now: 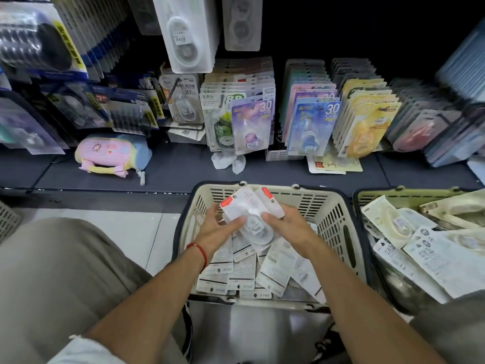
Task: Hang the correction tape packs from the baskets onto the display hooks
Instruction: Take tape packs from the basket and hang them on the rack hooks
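Observation:
A small stack of white correction tape packs (249, 208) with red top corners is held over the cream basket (330, 206). My left hand (217, 229) grips the stack from the left and my right hand (283, 222) grips it from the right. More packs (244, 269) lie loose in the basket under my hands. Display hooks above the shelf carry rows of hanging packs (312, 127), and white packs (189, 32) hang higher up.
A second basket (372, 195) at the right holds larger packs. A pink and blue pouch (110, 153) and crumpled tissue (228, 161) lie on the dark shelf (170, 174). My knee (52, 271) fills the lower left. A grey basket edge (8, 219) shows at far left.

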Motion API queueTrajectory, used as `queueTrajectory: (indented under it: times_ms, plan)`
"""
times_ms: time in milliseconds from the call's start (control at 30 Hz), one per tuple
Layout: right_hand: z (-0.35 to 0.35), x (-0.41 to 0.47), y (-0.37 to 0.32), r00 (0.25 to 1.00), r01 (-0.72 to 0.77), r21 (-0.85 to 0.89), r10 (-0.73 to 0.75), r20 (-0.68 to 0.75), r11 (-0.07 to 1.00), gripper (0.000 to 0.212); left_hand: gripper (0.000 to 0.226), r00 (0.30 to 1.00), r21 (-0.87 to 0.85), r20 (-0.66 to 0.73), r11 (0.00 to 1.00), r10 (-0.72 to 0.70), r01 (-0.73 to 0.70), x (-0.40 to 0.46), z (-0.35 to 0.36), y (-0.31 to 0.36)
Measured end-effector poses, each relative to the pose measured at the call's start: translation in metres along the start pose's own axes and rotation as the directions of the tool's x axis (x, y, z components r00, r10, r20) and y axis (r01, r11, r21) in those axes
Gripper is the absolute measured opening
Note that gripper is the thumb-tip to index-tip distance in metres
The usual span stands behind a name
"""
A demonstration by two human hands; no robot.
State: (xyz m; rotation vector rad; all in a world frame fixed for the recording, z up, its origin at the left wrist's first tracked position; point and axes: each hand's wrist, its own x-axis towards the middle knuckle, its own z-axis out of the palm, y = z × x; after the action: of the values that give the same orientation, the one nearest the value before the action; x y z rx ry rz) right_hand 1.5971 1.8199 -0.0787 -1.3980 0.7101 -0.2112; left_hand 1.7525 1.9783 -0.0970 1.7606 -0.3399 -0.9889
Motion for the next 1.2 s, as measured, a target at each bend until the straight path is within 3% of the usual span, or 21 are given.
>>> queueTrajectory:
  times_ms: [100, 233, 333, 433, 500, 533, 600, 667, 767, 900, 967, 1033, 1100, 1133, 1200]
  plan:
    - [-0.007, -0.005, -0.001, 0.998, -0.055, 0.095, 0.053, 0.024, 0.994, 0.028, 0.064, 0.999, 0.035, 0.019, 0.999, 0.038, -0.039, 0.000, 0.007, -0.003]
    - [-0.010, -0.008, 0.007, 0.985, -0.141, 0.147, 0.153, -0.078, 0.979, 0.054, 0.050, 0.990, 0.164, 0.109, 0.981, 0.085, -0.103, -0.006, 0.008, 0.003]
    - [0.000, -0.009, 0.014, 0.969, -0.157, 0.216, 0.192, -0.155, 0.964, 0.052, 0.048, 0.994, 0.043, 0.099, 0.998, 0.047, -0.052, -0.010, 0.018, 0.001]
    - [0.017, -0.004, 0.021, 0.943, -0.169, 0.243, 0.229, -0.243, 0.955, 0.046, 0.048, 0.981, -0.097, 0.190, 0.994, -0.026, 0.045, -0.015, 0.022, -0.004]
    - [0.020, 0.000, 0.025, 0.948, -0.179, 0.066, 0.190, -0.257, 0.982, 0.044, 0.057, 0.987, -0.055, 0.159, 0.998, -0.026, 0.035, -0.014, 0.020, -0.006]
    - [0.016, 0.001, 0.027, 0.958, -0.175, -0.123, 0.140, -0.251, 0.977, 0.043, 0.056, 0.995, -0.034, 0.098, 0.999, -0.029, 0.033, -0.013, 0.018, -0.006]
    - [0.000, 0.002, 0.038, 0.973, -0.185, -0.589, 0.060, -0.225, 0.787, 0.045, 0.050, 0.998, -0.021, -0.049, 0.999, -0.038, 0.037, -0.010, 0.011, -0.008]
    - [-0.017, -0.002, 0.059, 0.973, -0.232, -0.815, 0.133, -0.190, 0.531, 0.052, 0.045, 0.990, -0.010, -0.139, 1.000, -0.027, 0.026, -0.008, 0.002, -0.012]
    - [-0.024, -0.011, 0.090, 0.935, -0.290, -0.850, 0.320, -0.154, 0.439, 0.078, 0.044, 0.992, 0.037, -0.123, 0.999, -0.019, 0.024, -0.009, -0.004, -0.019]
    - [-0.016, -0.007, 0.105, 0.937, -0.320, -0.867, 0.263, -0.230, 0.383, 0.100, 0.049, 0.992, -0.021, -0.058, 0.993, -0.113, 0.112, -0.010, -0.001, -0.024]
    - [-0.019, -0.005, 0.099, 0.929, -0.349, -0.861, 0.258, -0.266, 0.369, 0.099, 0.047, 0.985, -0.056, -0.003, 0.983, -0.175, 0.175, -0.011, 0.000, -0.025]
    - [-0.031, -0.005, 0.086, 0.936, -0.323, -0.844, 0.277, -0.217, 0.429, 0.081, 0.039, 0.971, -0.092, 0.004, 0.967, -0.240, 0.239, -0.013, -0.002, -0.023]
    - [-0.044, -0.007, 0.066, 0.959, -0.271, -0.721, 0.245, -0.143, 0.638, 0.045, 0.030, 0.953, -0.142, -0.018, 0.944, -0.303, 0.297, -0.014, -0.002, -0.019]
    - [-0.048, -0.009, 0.053, 0.972, -0.233, -0.645, 0.188, -0.139, 0.728, 0.030, 0.026, 0.944, -0.164, -0.019, 0.932, -0.330, 0.323, -0.014, -0.002, -0.017]
    - [-0.049, -0.012, 0.026, 0.975, -0.145, -0.563, 0.021, -0.221, 0.814, 0.026, 0.024, 0.922, -0.208, 0.007, 0.901, -0.387, 0.380, -0.016, 0.001, -0.013]
